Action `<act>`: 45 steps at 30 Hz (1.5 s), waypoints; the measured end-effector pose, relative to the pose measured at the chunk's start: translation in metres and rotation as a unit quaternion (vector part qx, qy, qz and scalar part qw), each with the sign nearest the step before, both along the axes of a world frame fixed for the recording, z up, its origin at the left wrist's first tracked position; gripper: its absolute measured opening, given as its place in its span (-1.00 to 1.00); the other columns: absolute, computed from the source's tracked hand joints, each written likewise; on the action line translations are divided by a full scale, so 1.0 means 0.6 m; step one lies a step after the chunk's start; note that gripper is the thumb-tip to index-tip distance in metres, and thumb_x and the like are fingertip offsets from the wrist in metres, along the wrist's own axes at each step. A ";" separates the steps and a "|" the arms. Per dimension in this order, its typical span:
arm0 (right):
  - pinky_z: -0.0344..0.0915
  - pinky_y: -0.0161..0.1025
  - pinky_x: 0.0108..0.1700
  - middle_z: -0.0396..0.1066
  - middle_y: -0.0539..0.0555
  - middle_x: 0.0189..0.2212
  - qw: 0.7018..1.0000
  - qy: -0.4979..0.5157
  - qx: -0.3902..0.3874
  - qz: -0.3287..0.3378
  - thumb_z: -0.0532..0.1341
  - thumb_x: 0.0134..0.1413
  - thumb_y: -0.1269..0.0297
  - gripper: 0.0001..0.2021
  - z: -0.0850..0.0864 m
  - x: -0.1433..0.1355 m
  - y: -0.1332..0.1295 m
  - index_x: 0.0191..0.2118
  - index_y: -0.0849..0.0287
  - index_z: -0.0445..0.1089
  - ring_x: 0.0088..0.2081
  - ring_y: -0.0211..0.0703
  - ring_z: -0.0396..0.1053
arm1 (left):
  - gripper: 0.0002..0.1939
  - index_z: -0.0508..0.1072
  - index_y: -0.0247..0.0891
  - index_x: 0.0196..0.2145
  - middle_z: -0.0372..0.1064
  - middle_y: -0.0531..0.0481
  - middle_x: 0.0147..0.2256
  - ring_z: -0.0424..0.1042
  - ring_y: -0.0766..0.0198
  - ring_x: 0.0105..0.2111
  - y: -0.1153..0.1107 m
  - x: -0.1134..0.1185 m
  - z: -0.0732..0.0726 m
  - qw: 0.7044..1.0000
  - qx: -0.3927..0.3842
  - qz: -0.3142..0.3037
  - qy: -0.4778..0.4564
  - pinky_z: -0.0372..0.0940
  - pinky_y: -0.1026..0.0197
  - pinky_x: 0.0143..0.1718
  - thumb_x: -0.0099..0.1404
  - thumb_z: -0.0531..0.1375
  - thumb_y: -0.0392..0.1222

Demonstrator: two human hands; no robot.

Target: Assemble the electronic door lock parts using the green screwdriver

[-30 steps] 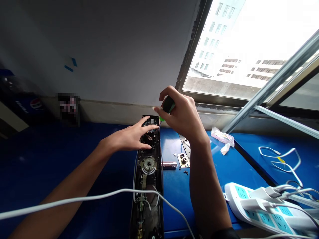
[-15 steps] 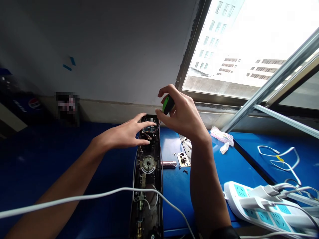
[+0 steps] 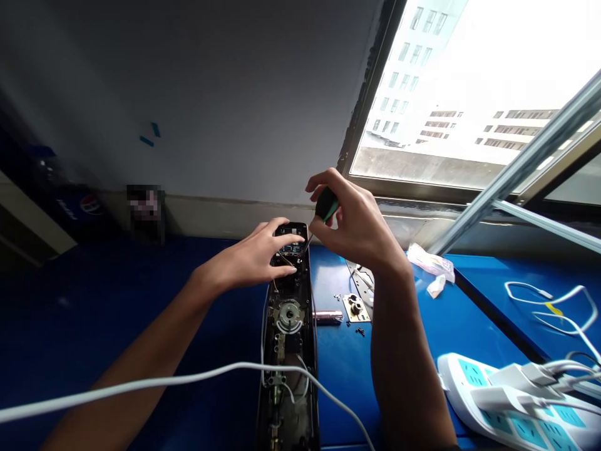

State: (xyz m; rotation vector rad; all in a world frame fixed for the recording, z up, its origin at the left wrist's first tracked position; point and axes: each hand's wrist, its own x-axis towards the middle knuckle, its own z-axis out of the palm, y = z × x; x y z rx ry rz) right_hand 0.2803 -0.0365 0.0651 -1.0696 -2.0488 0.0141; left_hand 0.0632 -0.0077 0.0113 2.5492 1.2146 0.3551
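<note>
A long black device housing (image 3: 288, 338) lies opened on the blue table, showing metal parts, wires and a small circuit board (image 3: 292, 248) at its far end. My left hand (image 3: 256, 254) rests over that end with its fingers spread, fingertips on the housing around the board. My right hand (image 3: 352, 216) is closed around the green and black handle of a screwdriver (image 3: 326, 204). The thin shaft slants down to the right side of the housing's far end; its tip is hard to make out.
Right of the housing are a metal plate with round black parts (image 3: 357, 307), loose screws (image 3: 360, 331) and a shiny cylinder (image 3: 328, 317). A white cable (image 3: 188, 379) crosses in front. A power strip (image 3: 516, 401) sits at lower right, below a plastic packet (image 3: 429, 260).
The whole view has shifted, so everything appears slightly further right and lower. The screwdriver's handle has turned in my right hand, showing more black. My left hand keeps its place on the housing.
</note>
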 end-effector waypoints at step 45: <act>0.28 -0.28 -0.52 0.45 -0.04 -0.46 0.961 -0.031 -0.274 -0.028 0.30 -0.02 0.44 -0.77 0.022 0.140 -0.049 -0.20 0.09 0.40 -0.50 -0.23 0.41 | -0.82 0.66 -0.23 -0.27 0.57 -0.04 -0.31 0.47 0.20 -0.34 -0.018 0.142 0.013 0.983 0.032 -0.176 -0.030 0.29 0.17 -0.29 0.40 0.22 -0.30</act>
